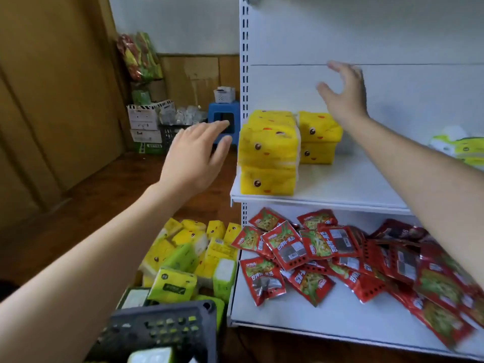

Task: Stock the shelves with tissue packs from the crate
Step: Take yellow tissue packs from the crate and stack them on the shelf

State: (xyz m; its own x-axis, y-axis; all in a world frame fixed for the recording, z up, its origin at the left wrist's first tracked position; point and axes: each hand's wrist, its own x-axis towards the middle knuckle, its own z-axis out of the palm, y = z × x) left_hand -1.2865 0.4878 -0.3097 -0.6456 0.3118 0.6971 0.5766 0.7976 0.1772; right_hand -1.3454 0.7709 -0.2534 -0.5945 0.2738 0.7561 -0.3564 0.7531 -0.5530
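Closest in, the dark crate (162, 328) sat low on the left, heaped with yellow and green tissue packs (183, 258), while more yellow packs (269, 153) stood stacked at the left end of the middle shelf (353, 189). Both hands were empty with fingers spread: the left hand (193, 158) hung just left of the stacks, and the right hand (345, 93) was raised above them before the back panel (392, 35). Red sachets (327, 258) lay strewn across the lower shelf (314, 318).
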